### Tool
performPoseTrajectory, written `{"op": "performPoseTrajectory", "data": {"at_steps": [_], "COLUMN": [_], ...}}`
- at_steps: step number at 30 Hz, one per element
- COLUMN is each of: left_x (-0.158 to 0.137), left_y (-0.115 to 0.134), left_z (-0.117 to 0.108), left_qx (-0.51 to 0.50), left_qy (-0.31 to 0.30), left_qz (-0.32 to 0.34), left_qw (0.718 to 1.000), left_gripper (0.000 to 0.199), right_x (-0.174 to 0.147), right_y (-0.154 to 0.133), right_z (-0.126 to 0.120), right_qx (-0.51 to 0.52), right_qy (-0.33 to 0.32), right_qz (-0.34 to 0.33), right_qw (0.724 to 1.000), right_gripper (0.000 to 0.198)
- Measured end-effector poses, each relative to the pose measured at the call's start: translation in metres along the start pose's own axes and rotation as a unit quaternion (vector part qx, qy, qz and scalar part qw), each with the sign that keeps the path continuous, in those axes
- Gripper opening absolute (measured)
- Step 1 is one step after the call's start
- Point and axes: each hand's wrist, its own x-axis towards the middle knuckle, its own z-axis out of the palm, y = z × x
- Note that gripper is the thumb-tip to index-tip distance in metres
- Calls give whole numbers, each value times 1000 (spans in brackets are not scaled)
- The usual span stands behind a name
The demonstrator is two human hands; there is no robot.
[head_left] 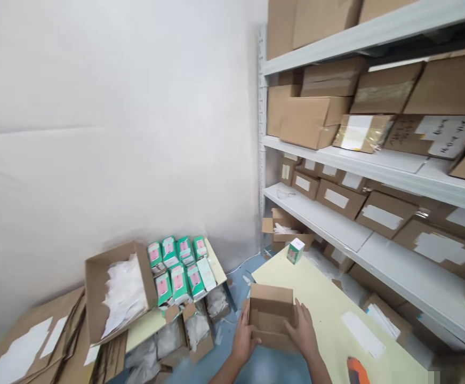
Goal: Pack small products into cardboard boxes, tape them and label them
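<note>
Between my two hands is a small brown cardboard box [270, 341], its open top turned up toward me and its inside bare. My left hand [245, 336] grips the box's left side, with the thumb over the near edge. On the opposite side my right hand [303, 328] holds the wall, its thumb reaching inside. The box is over the near left edge of the pale yellow table [324, 298]. Farther back on that table stands a small green and white carton [295, 251].
White paper slips [363, 334] and an orange and dark tool [356, 370] lie on the table's right. Metal shelves [336, 218] with cardboard boxes run along the right. At left are several green and pink cartons [179, 282] and a box of white sheets [92, 288].
</note>
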Motion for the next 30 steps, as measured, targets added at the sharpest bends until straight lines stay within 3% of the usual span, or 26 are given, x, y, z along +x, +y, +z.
{"op": "performPoseTrajectory", "data": {"at_steps": [4, 7, 11, 15, 19, 24, 30], "left_x": [-24, -49, -96, -157, -215, -267, -289], "left_y": [-31, -57, -116, -187, -243, -292, -324], "left_z": [-30, -62, -123, -186, -234, -269, -287], "left_qx": [-36, -74, -90, -91, -73, -53, -49], "left_qy": [28, 64, 97, 146, 188, 208, 206], "left_qz": [-19, -44, -79, -112, -149, -186, -223], "left_qw": [999, 994, 988, 979, 968, 959, 952], "left_gripper": [16, 17, 19, 14, 17, 18, 21], "right_x": [21, 32, 24, -2, -34, -61, -48], "right_y": [-44, -101, -206, -312, -398, -474, -532], "right_z": [15, 40, 98, 165, 229, 293, 353], "right_qx": [-19, -12, 23, 59, 89, 96, 12], "right_qy": [-19, -43, -80, -155, -199, -246, -294], "right_qz": [-28, -86, -169, -270, -319, -355, -336], "right_qw": [999, 995, 982, 949, 922, 897, 895], "right_gripper": [54, 49, 46, 44, 45, 48, 56]}}
